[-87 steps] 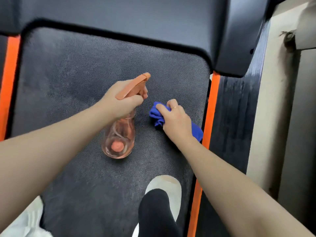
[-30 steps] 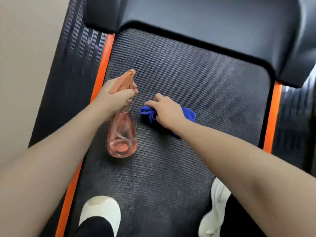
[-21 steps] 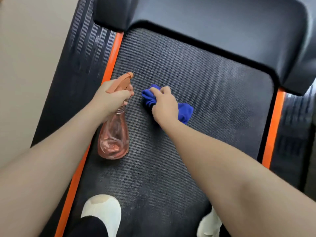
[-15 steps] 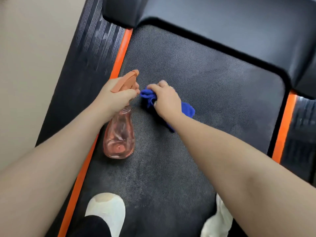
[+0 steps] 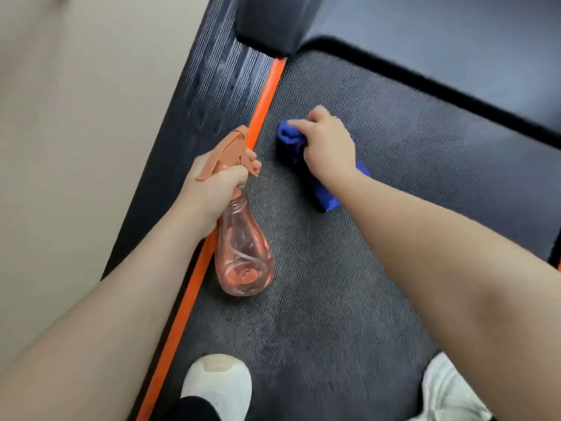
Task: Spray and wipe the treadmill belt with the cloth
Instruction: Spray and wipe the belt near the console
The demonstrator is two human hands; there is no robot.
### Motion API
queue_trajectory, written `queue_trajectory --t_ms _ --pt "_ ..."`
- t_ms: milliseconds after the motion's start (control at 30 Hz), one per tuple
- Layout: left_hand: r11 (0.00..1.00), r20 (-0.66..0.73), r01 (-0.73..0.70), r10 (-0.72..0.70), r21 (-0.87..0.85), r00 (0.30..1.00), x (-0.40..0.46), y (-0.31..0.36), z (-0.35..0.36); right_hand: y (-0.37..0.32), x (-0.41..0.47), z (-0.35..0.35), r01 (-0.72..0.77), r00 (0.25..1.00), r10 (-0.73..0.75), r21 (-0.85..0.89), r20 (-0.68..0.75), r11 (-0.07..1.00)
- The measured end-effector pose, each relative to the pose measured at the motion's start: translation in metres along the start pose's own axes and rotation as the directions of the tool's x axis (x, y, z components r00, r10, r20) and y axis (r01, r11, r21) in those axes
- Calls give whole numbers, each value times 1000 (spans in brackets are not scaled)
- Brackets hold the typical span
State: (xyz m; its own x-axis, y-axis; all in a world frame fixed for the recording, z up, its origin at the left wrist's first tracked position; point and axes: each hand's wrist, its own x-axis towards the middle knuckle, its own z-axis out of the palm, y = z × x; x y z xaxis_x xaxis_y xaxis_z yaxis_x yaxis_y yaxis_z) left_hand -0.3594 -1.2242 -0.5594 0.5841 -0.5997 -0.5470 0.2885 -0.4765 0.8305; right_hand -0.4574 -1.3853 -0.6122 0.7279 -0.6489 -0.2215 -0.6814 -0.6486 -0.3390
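Observation:
The dark textured treadmill belt (image 5: 379, 165) fills the middle of the head view. My right hand (image 5: 329, 145) grips a bunched blue cloth (image 5: 321, 189) and presses it on the belt close to the left orange stripe. My left hand (image 5: 217, 185) grips the neck of a clear pink spray bottle (image 5: 243, 256) with an orange trigger head, held above the belt's left edge, nozzle pointing up-left toward the stripe. Much of the cloth is hidden under my right hand and wrist.
An orange stripe (image 5: 264, 101) and a ribbed black side rail (image 5: 212, 95) run along the belt's left. The black motor cover (image 5: 455, 34) spans the far end. Two white shoes (image 5: 218, 384) (image 5: 446, 390) stand on the near belt. A beige wall (image 5: 76, 132) lies left.
My right hand has slid the blue cloth leftward across the belt, from near the right stripe to the left one. The left hand kept its hold on the bottle; the view swung left.

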Motion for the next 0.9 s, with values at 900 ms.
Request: queue_trajectory --t_ms 900 --pt "991 -28 43 -47 -127 998 1 -2 -16 -24 10 11 -56 998 56 -25 9 998"
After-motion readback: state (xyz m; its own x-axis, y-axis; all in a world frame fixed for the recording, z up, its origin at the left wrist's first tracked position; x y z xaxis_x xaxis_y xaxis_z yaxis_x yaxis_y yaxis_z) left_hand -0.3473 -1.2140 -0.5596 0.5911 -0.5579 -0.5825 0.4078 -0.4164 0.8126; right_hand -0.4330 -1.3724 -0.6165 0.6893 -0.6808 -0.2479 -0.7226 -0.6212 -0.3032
